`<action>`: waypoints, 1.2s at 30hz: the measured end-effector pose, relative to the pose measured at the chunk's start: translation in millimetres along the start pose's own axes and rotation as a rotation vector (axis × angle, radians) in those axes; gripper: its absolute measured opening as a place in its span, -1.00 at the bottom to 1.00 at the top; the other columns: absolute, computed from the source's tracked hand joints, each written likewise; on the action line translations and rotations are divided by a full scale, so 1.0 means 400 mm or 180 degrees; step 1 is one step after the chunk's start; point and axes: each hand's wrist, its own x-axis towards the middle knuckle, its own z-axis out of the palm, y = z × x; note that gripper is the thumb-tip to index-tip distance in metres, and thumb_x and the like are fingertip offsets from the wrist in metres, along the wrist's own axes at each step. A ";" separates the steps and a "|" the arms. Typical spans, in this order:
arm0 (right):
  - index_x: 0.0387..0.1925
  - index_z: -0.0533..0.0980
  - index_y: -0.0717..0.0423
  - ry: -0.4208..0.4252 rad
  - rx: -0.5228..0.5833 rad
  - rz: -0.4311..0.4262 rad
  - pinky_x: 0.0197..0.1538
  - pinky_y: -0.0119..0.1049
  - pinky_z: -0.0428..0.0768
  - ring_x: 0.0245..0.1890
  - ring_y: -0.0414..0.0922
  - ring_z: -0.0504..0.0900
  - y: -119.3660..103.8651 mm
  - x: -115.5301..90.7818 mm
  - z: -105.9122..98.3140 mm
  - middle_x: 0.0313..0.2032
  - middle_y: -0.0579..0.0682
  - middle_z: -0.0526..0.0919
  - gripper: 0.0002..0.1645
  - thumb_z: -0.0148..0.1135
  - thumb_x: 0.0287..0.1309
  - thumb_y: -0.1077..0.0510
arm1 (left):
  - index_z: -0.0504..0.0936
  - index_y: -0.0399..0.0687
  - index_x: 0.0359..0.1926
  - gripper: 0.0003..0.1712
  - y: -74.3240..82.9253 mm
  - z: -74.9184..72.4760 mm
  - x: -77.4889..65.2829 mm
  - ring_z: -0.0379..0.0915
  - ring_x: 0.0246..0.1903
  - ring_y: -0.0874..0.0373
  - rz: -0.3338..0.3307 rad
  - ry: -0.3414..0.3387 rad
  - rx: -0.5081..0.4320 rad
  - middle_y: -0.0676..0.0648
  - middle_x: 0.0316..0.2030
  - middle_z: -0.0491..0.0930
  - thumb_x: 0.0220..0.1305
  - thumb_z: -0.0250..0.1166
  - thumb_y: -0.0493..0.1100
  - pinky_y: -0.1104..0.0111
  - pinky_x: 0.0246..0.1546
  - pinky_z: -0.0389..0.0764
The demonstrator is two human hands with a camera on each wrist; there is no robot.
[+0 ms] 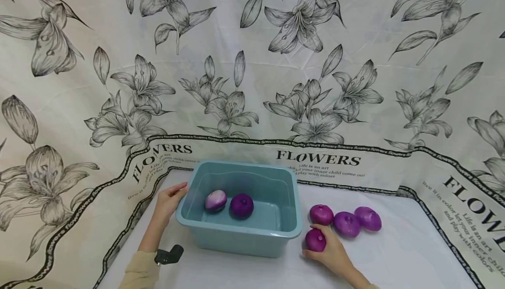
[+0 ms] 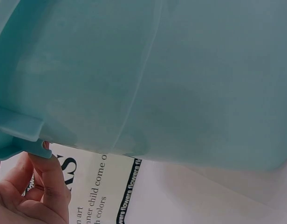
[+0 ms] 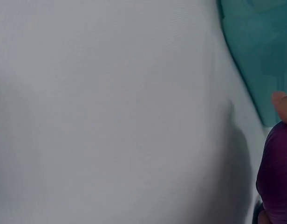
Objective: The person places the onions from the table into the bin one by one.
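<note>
Our right hand [image 1: 332,254] grips a red onion [image 1: 315,240] just right of the blue tub [image 1: 236,239], and our left hand [image 1: 169,198] holds the tub's left side.

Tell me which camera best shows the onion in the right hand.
The head view: the onion is mostly visible in the right hand. The right wrist view cuts it off at the frame's edge; the left wrist view lacks it.
</note>
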 end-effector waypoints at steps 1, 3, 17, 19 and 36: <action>0.11 0.46 0.15 0.0004 0.0009 -0.0012 -0.03 0.05 0.59 0.03 0.13 0.58 -0.007 0.001 -0.008 0.09 0.16 0.56 -0.04 0.65 -0.41 -0.07 | 0.49 -0.23 0.22 -0.50 0.000 0.000 -0.001 0.47 0.06 -0.04 -0.0008 -0.0003 0.0000 -0.30 0.12 0.53 0.38 0.15 -0.04 0.38 -0.11 0.50; 0.11 0.46 0.16 0.0023 0.0068 -0.0038 -0.04 0.07 0.59 0.02 0.16 0.58 -0.024 0.007 -0.026 0.07 0.17 0.57 -0.06 0.65 -0.40 -0.01 | 0.49 -0.22 0.23 -0.50 0.000 -0.001 -0.003 0.47 0.06 -0.03 -0.0025 -0.0014 0.0005 -0.29 0.12 0.53 0.38 0.15 -0.03 0.40 -0.12 0.49; 0.18 0.42 0.09 -0.0098 -0.0024 -0.0249 -0.15 0.01 0.65 -0.01 0.21 0.59 -0.166 0.087 -0.174 0.10 0.24 0.53 -0.09 0.60 -0.27 -0.03 | 0.50 -0.21 0.22 -0.51 0.006 -0.007 -0.010 0.46 0.03 -0.01 -0.0076 0.0000 0.0030 -0.29 0.11 0.54 0.37 0.16 -0.04 0.45 -0.19 0.45; 0.17 0.42 0.12 -0.0047 -0.0116 -0.0416 -0.16 0.02 0.65 -0.02 0.20 0.59 -0.185 0.103 -0.197 0.09 0.23 0.53 -0.09 0.61 -0.28 -0.02 | 0.50 -0.21 0.22 -0.50 0.005 -0.006 -0.008 0.46 0.04 -0.02 -0.0068 -0.0004 0.0031 -0.29 0.12 0.53 0.37 0.16 -0.03 0.44 -0.17 0.46; 0.18 0.44 0.05 -0.0137 -0.0502 -0.1361 -0.16 -0.10 0.62 -0.06 0.02 0.57 -0.397 0.265 -0.244 0.00 0.07 0.59 -0.07 0.62 -0.33 -0.02 | 0.50 -0.22 0.22 -0.50 0.007 -0.004 -0.007 0.47 0.07 -0.05 -0.0063 -0.0010 0.0038 -0.30 0.13 0.53 0.38 0.15 -0.04 0.35 -0.10 0.49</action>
